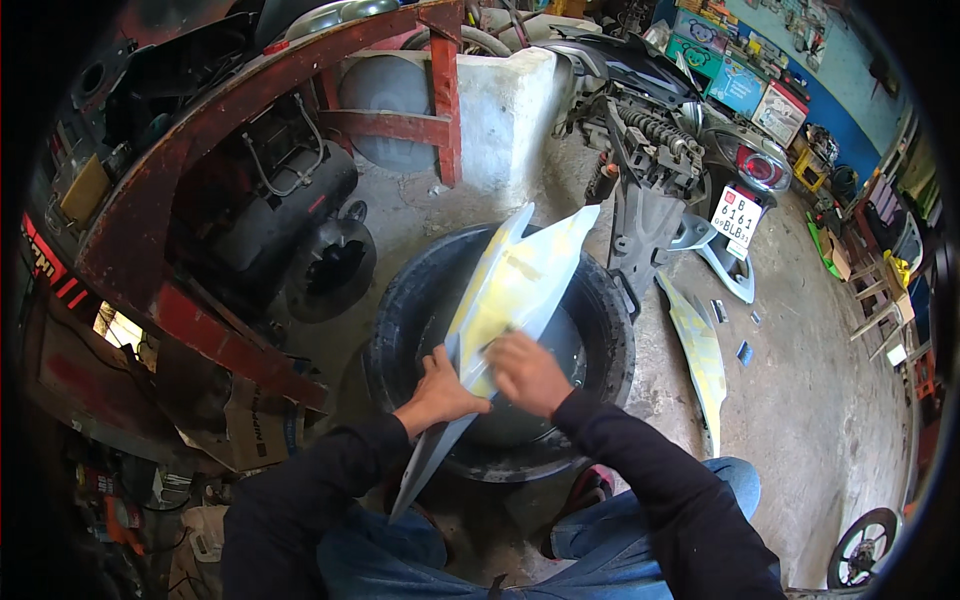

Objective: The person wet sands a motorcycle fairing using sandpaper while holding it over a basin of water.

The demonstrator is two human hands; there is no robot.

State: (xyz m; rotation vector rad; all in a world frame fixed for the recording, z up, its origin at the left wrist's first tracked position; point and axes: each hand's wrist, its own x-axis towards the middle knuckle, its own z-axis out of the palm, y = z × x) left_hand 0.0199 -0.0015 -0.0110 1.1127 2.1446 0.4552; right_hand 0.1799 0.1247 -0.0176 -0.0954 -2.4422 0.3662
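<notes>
A long, pointed motorcycle body panel, grey-white with yellowish patches, slants across a round black tub with water in it. My left hand grips the panel's edge near its lower end, thumb lying across it. Against the panel's face presses my right hand, its fingers curled and slightly blurred. Whatever is under those fingers is hidden. The panel's narrow tip points down toward my left knee.
A similar patchy panel lies on the floor right of the tub, near small blue pieces. Beyond stands a partly stripped motorcycle. At left, a red-brown wooden frame stands before a dark cylindrical tank.
</notes>
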